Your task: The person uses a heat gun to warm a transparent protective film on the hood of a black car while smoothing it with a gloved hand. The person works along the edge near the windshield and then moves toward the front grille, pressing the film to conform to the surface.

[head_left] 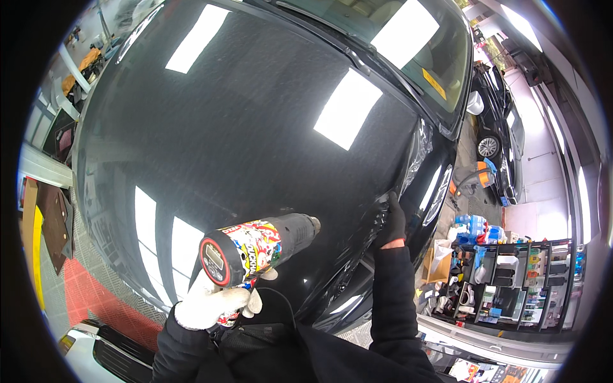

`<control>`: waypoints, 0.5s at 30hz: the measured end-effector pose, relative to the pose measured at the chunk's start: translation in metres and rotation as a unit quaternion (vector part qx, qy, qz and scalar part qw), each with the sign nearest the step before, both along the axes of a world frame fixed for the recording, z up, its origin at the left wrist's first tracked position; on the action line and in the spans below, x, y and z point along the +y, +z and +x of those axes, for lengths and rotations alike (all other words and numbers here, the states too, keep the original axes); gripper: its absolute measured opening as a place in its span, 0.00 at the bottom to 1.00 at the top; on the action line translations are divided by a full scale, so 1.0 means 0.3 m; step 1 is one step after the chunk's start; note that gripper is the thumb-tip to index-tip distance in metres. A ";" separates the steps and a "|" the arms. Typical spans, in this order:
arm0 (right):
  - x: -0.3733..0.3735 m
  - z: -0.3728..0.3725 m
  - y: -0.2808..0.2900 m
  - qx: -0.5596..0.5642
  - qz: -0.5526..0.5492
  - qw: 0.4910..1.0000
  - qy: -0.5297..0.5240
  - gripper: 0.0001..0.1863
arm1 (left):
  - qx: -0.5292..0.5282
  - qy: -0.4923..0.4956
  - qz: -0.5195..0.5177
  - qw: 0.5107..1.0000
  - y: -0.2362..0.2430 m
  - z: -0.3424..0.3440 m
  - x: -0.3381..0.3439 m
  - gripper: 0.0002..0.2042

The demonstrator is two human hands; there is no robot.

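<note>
My left hand (220, 301), in a white glove, is closed round the handle of a heat gun (250, 252) covered in bright stickers. Its metal nozzle points right, over the black car hood (255, 127), and a small display shows on its round back end. My right hand (393, 222), in a dark glove, is at the hood's right edge, its fingers closed on the film there. Glossy, wrinkled film (418, 150) runs along that edge above the fender, bunched and creased beside my fingers. The fingertips are partly hidden.
The windshield (408, 45) lies beyond the hood. At right stand a shelf rack (511, 281) of bottles and supplies, an orange and grey vacuum (477, 179) and another dark car (501, 137). A white car part (89, 351) with a black grille is at lower left.
</note>
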State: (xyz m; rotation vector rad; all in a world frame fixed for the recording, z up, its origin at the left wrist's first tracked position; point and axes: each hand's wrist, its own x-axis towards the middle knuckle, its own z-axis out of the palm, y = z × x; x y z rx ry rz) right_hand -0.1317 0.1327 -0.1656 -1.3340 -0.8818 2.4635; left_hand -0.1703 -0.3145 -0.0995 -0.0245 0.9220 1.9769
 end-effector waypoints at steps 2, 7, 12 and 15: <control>0.011 0.001 -0.006 -0.004 0.024 1.000 0.003 0.29 | 0.001 -0.005 -0.004 1.000 0.000 -0.001 -0.005 0.32; 0.045 0.012 -0.021 0.102 -0.101 0.988 0.060 0.29 | -0.017 -0.012 0.050 0.999 -0.003 -0.007 -0.013 0.28; 0.038 0.025 -0.006 0.115 -0.073 0.985 0.103 0.30 | 0.003 0.003 -0.006 1.000 0.009 0.011 -0.010 0.30; 0.025 0.030 0.009 0.190 -0.085 0.964 0.166 0.27 | 0.001 0.001 0.000 1.000 0.014 0.010 -0.010 0.30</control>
